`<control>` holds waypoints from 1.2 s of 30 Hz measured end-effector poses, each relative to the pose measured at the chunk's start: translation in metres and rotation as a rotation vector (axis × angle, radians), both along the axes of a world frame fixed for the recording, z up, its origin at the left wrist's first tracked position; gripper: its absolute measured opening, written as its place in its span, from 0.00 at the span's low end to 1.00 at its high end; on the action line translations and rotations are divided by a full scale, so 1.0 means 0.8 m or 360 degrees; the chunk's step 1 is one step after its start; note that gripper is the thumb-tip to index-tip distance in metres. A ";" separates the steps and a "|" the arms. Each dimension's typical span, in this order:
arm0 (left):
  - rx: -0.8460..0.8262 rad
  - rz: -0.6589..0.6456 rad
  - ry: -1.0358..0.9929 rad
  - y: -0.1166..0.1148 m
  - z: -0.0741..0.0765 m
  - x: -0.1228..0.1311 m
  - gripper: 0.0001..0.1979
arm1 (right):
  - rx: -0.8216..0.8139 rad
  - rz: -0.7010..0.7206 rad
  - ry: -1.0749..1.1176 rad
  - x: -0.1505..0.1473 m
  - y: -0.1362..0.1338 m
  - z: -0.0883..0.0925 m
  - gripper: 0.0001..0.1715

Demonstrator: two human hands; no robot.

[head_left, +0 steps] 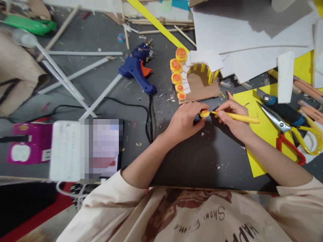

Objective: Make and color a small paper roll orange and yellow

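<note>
A small round yellow disc with an orange centre sits pinched in the fingertips of our left hand, just above the dark grey tabletop and near the cardboard arch model lined with matching discs. Our right hand grips a thin yellow stick, its tip touching the disc. Red-and-yellow-handled scissors lie to the right.

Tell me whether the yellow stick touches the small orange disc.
Touching. In the head view, the tip of the yellow stick, held in the right hand, meets the edge of the orange disc pinched by the left hand, with no gap visible.
</note>
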State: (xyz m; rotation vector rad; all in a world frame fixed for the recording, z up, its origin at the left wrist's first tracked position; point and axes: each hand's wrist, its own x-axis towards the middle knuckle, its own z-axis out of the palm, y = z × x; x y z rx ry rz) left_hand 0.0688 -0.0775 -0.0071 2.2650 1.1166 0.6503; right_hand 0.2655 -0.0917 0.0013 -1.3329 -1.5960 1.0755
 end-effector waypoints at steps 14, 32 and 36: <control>0.0003 0.0002 -0.0082 -0.002 0.000 -0.002 0.14 | 0.0015 0.0183 -0.0067 0.001 -0.002 0.004 0.14; -0.0009 -0.0006 -0.0059 -0.001 0.001 -0.002 0.16 | 0.0093 0.0128 -0.0058 0.003 0.001 0.002 0.13; -0.0044 0.0000 -0.0022 -0.001 0.002 -0.002 0.15 | 0.0081 0.0175 -0.0050 0.003 0.001 0.002 0.13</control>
